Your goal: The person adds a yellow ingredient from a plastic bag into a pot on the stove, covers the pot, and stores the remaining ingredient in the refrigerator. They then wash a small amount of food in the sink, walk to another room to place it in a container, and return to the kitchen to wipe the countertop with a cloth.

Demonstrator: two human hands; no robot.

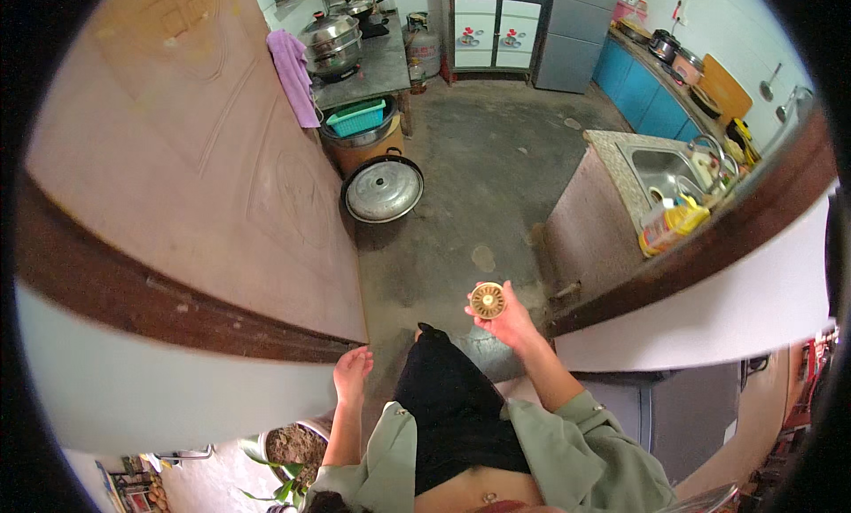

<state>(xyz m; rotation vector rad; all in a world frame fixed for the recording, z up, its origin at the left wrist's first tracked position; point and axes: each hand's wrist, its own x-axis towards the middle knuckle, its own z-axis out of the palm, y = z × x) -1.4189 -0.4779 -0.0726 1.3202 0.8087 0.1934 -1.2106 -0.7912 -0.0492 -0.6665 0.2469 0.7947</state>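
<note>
My right hand [513,319] is shut on a round, gold-coloured sink strainer basket [488,301], its slotted face turned up towards the camera. Lower down and to the left, my left hand [354,367] has its fingers loosely curled with nothing visible in them, close to the dark wooden door frame [299,345]. A steel sink [658,167] is set in the speckled counter at the right, with a yellow-labelled bottle [671,226] at its near end.
An open wooden door [266,181] stands at the left. Beyond it, a round metal lid [384,189] leans near a tub with a green basket [359,119]. A steamer pot [330,44] sits on the table. Lower left is a potted plant [292,446].
</note>
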